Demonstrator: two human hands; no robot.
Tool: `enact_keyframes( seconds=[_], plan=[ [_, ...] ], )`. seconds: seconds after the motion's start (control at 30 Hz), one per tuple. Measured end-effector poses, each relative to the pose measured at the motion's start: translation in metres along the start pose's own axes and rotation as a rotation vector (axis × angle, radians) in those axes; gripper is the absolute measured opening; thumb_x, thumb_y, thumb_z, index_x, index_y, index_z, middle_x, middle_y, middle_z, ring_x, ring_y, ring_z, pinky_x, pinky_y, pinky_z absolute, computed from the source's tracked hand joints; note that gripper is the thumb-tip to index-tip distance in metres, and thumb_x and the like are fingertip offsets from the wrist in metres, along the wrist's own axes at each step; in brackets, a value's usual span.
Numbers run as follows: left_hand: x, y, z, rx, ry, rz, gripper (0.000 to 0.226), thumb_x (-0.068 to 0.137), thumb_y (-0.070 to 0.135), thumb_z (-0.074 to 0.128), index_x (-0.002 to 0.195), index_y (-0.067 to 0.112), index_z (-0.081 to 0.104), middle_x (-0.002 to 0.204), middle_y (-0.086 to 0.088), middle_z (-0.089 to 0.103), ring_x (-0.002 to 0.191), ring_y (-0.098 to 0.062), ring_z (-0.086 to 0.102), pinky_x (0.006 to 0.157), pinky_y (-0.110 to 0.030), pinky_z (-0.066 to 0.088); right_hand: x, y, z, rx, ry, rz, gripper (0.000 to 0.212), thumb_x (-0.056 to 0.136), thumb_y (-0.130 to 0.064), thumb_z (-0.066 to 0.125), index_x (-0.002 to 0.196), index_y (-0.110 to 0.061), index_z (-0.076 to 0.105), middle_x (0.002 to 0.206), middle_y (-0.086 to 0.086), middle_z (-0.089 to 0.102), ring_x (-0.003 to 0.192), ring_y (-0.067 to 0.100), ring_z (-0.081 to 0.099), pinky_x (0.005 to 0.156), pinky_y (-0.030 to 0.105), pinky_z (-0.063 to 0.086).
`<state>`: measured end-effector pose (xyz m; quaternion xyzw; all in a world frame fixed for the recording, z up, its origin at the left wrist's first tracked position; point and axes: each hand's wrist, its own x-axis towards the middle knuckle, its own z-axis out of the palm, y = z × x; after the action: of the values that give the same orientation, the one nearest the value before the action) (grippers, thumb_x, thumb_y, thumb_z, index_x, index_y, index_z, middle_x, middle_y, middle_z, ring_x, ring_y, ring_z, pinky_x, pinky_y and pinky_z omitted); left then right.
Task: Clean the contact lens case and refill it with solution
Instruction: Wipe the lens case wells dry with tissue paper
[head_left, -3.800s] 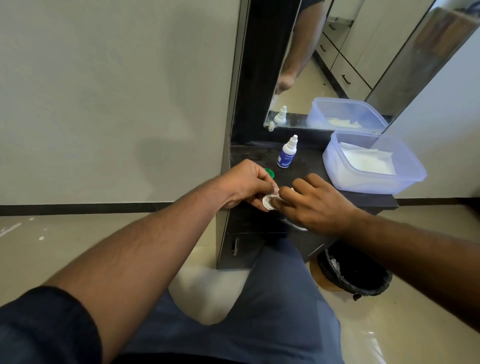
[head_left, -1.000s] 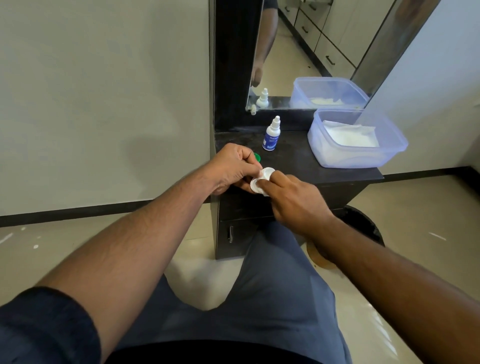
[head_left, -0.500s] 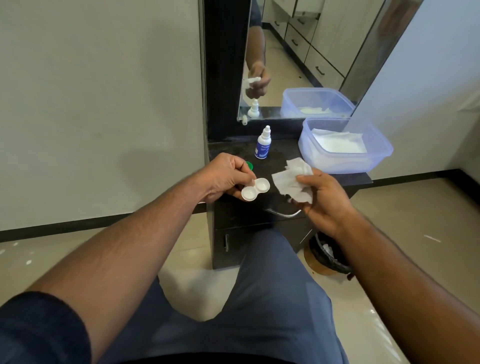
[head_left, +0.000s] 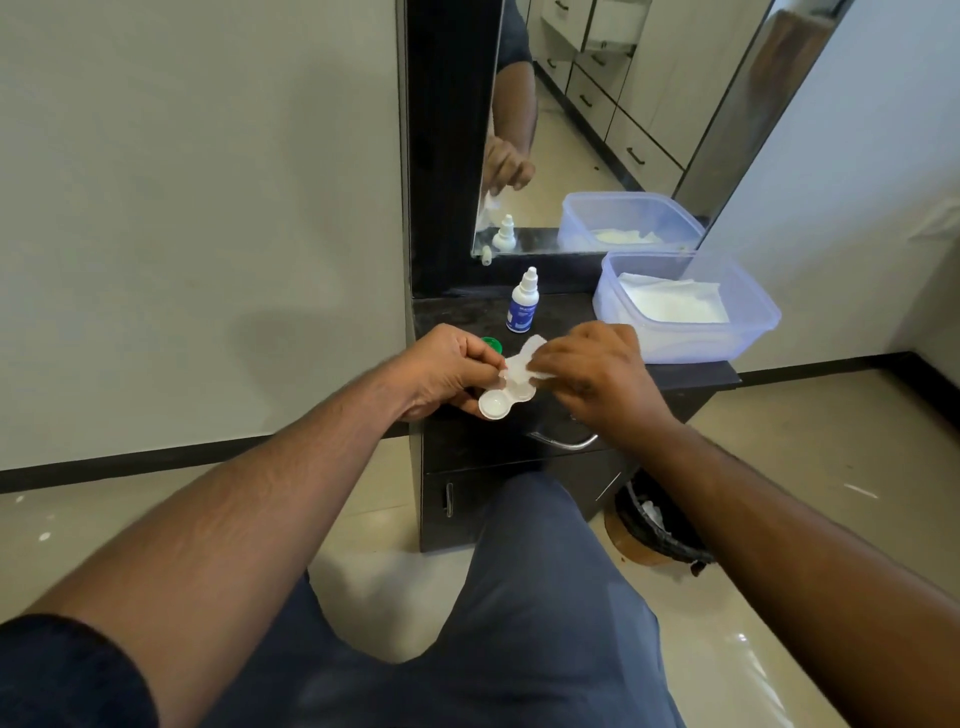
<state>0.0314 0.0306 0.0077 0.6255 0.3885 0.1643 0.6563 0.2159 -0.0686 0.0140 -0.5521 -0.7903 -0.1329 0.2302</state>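
Observation:
My left hand (head_left: 448, 366) holds a white two-well contact lens case (head_left: 500, 401) by its far edge, over the front of a black dresser top (head_left: 691, 375). The near well faces up, uncovered. My right hand (head_left: 597, 375) pinches a white tissue (head_left: 524, 361) and brings it onto the case's far well. A green cap (head_left: 491, 344) lies on the dresser just behind my left hand. A small white and blue solution bottle (head_left: 522, 302) stands upright behind the hands, capped.
A clear plastic tub (head_left: 748, 332) with white tissues sits at the dresser's right. A mirror (head_left: 597, 130) rises behind it. A lined waste bin (head_left: 660, 525) stands on the floor right of the drawers. My knee is below the hands.
Half a second ago my right hand held the tissue apart to the right of the case; it has moved left, and the tissue is back on the case's far well.

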Motion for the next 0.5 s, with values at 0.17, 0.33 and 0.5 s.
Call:
enact_keyframes(
  seconds=[0.17, 0.33, 0.5],
  plan=[
    [0.0, -0.002, 0.0, -0.001, 0.0, 0.02, 0.014, 0.08, -0.004, 0.068, 0.093, -0.001, 0.071, 0.081, -0.011, 0.072, 0.065, -0.015, 0.069, 0.05, -0.023, 0.054, 0.005, 0.001, 0.01, -0.088, -0.085, -0.165, 0.024, 0.073, -0.017, 0.08, 0.096, -0.019, 0.074, 0.093, 0.003, 0.065, 0.086, 0.026, 0.057, 0.069, 0.037, 0.037],
    [-0.002, 0.001, 0.0, 0.021, 0.002, 0.024, 0.016, 0.082, -0.007, 0.063, 0.095, -0.002, 0.07, 0.088, -0.013, 0.07, 0.065, -0.013, 0.068, 0.05, -0.023, 0.056, 0.01, 0.011, -0.001, -0.206, -0.262, -0.374, 0.038, 0.073, -0.022, 0.081, 0.109, -0.02, 0.07, 0.101, 0.005, 0.063, 0.087, 0.026, 0.058, 0.071, 0.038, 0.043],
    [-0.001, 0.002, 0.0, 0.069, -0.017, 0.02, 0.016, 0.081, -0.008, 0.063, 0.09, 0.002, 0.072, 0.09, -0.013, 0.069, 0.07, -0.016, 0.068, 0.052, -0.023, 0.055, 0.021, 0.016, -0.005, -0.345, -0.297, -0.617, 0.039, 0.073, -0.014, 0.08, 0.11, -0.018, 0.068, 0.097, 0.005, 0.064, 0.081, 0.025, 0.057, 0.069, 0.037, 0.044]
  ],
)
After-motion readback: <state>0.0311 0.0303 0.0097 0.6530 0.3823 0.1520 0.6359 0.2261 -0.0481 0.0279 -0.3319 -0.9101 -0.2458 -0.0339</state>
